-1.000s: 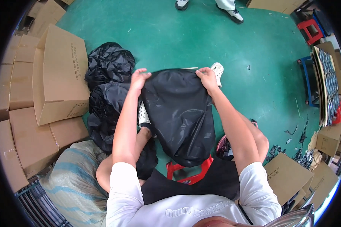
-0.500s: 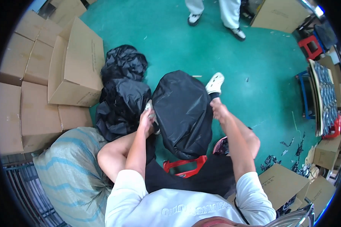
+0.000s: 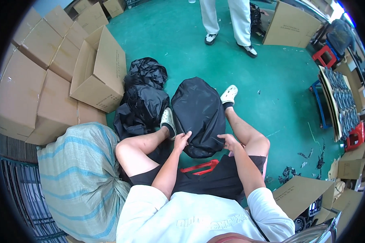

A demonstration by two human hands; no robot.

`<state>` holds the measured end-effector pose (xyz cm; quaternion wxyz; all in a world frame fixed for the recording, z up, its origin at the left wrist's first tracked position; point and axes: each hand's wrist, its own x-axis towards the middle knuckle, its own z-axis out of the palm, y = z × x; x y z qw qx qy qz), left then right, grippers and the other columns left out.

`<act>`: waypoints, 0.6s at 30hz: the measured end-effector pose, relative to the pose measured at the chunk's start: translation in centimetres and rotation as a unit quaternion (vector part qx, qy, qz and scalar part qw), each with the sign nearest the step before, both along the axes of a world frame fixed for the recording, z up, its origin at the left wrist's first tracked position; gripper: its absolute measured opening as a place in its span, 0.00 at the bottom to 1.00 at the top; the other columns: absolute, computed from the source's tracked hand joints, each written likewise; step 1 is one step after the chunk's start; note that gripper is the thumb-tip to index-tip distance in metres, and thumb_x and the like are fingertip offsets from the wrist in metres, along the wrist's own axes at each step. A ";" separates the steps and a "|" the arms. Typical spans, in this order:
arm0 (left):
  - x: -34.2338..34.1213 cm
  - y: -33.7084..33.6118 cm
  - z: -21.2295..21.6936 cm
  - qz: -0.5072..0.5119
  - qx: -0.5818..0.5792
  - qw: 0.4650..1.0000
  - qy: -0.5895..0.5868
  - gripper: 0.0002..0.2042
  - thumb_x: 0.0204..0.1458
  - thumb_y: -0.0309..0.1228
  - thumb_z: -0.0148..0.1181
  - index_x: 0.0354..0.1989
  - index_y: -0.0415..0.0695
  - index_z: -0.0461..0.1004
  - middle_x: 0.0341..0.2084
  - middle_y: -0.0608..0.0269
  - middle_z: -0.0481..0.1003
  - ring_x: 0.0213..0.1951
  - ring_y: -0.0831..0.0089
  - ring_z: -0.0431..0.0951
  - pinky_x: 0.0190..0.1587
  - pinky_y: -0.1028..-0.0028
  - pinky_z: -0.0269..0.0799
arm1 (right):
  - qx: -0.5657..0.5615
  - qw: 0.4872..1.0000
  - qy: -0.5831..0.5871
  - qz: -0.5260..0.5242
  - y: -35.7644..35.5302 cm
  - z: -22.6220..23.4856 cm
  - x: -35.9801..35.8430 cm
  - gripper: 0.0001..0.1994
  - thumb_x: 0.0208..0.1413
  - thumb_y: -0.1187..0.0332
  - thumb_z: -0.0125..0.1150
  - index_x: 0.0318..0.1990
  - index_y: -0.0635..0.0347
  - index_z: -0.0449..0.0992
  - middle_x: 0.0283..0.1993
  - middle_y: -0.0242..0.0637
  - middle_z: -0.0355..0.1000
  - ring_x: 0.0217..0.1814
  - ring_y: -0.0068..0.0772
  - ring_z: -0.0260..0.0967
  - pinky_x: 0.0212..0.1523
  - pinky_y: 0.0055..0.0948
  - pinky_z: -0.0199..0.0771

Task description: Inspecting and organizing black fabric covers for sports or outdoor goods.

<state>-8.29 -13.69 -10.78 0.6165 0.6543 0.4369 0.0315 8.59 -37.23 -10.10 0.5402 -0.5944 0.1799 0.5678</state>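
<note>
A full, rounded black bag (image 3: 198,115) stands on the floor between my legs, its surface smooth with a few creases. My left hand (image 3: 182,141) is closed at the bag's near left edge, thumb lying on the black sheet. At the near right edge, my right hand (image 3: 230,142) is closed too, one digit stretched over the sheet and the other fingers curled. The fingers under the bag's edge are partly hidden. Just below the bag, a red plastic stool (image 3: 209,165) shows in part between my thighs.
Crumpled black bags (image 3: 144,99) lie left of the full one. Beyond them are an open carton (image 3: 103,75) and stacked cartons (image 3: 18,95). A striped woven sack (image 3: 79,178) bulges at my left. Another person (image 3: 239,24) stands ahead. A blue-framed cart (image 3: 322,105) with stacked parts is at right.
Both hands have come back toward me from beside my lower legs to the bag's near edges. The bag's near end looks drawn in and more creased. The view has tilted up slightly.
</note>
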 end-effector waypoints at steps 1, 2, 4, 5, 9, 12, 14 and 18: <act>-0.2 -0.3 0.1 -0.043 0.025 0.999 0.011 0.20 0.53 0.49 0.63 0.25 0.42 0.75 0.18 0.68 0.71 0.16 0.77 0.69 0.20 0.76 0.62 | 0.015 1.000 0.004 0.022 0.3 0.2 -0.7 0.16 0.51 0.63 0.64 0.46 0.59 0.75 0.45 0.34 0.76 0.49 0.34 0.71 0.53 0.40 0.63; -0.2 -0.5 0.2 -0.027 -0.035 0.999 -0.001 0.15 0.51 0.43 0.66 0.35 0.43 0.77 0.27 0.66 0.76 0.27 0.76 0.74 0.30 0.77 0.67 | -0.004 0.999 -0.031 0.028 0.5 0.3 -1.3 0.16 0.50 0.66 0.65 0.46 0.60 0.76 0.47 0.37 0.75 0.51 0.36 0.70 0.53 0.42 0.64; 0.0 -2.0 1.8 0.036 -0.151 0.984 -0.085 0.15 0.51 0.40 0.66 0.41 0.43 0.76 0.34 0.67 0.77 0.34 0.75 0.75 0.36 0.76 0.67 | -0.001 0.999 -0.037 0.023 0.0 0.2 -1.9 0.17 0.50 0.66 0.65 0.47 0.62 0.76 0.47 0.38 0.75 0.51 0.37 0.70 0.52 0.43 0.65; 0.2 -2.7 2.8 0.102 -0.261 0.946 -0.166 0.17 0.51 0.37 0.65 0.47 0.44 0.74 0.40 0.68 0.77 0.42 0.74 0.75 0.43 0.75 0.67 | 0.003 0.999 -0.045 0.020 -0.5 0.1 -1.9 0.18 0.49 0.66 0.65 0.47 0.63 0.76 0.48 0.39 0.75 0.51 0.38 0.70 0.52 0.43 0.65; -0.3 -2.6 2.2 0.086 -0.263 0.915 -0.295 0.24 0.49 0.33 0.64 0.57 0.47 0.68 0.48 0.71 0.75 0.48 0.73 0.72 0.50 0.73 0.62 | 0.149 0.985 0.082 -0.028 -1.0 0.3 -1.0 0.30 0.59 0.64 0.53 0.65 0.70 0.56 0.66 0.49 0.61 0.71 0.44 0.55 0.70 0.51 0.48; -1.2 -2.0 4.4 -0.054 -0.166 0.971 -0.164 0.23 0.45 0.33 0.67 0.51 0.44 0.69 0.37 0.69 0.75 0.36 0.79 0.72 0.36 0.77 0.65 | 0.089 0.995 0.038 -0.016 -0.4 3.7 -1.5 0.32 0.61 0.61 0.51 0.68 0.67 0.50 0.71 0.47 0.54 0.71 0.45 0.55 0.70 0.51 0.48; -1.2 -2.1 5.9 -0.103 -0.167 0.970 -0.140 0.23 0.45 0.34 0.67 0.50 0.44 0.70 0.37 0.68 0.75 0.36 0.78 0.73 0.36 0.76 0.67 | 0.152 0.985 0.073 -0.036 -0.5 3.8 -1.5 0.31 0.62 0.61 0.50 0.68 0.66 0.50 0.70 0.47 0.55 0.71 0.44 0.55 0.70 0.50 0.50; -1.8 -3.2 6.5 0.033 -0.391 0.914 -0.101 0.22 0.47 0.33 0.64 0.51 0.41 0.69 0.44 0.63 0.76 0.41 0.69 0.76 0.43 0.69 0.70 | 0.237 0.967 0.093 -0.010 -0.9 2.1 -1.9 0.30 0.63 0.62 0.50 0.68 0.66 0.50 0.69 0.48 0.57 0.70 0.48 0.57 0.68 0.54 0.54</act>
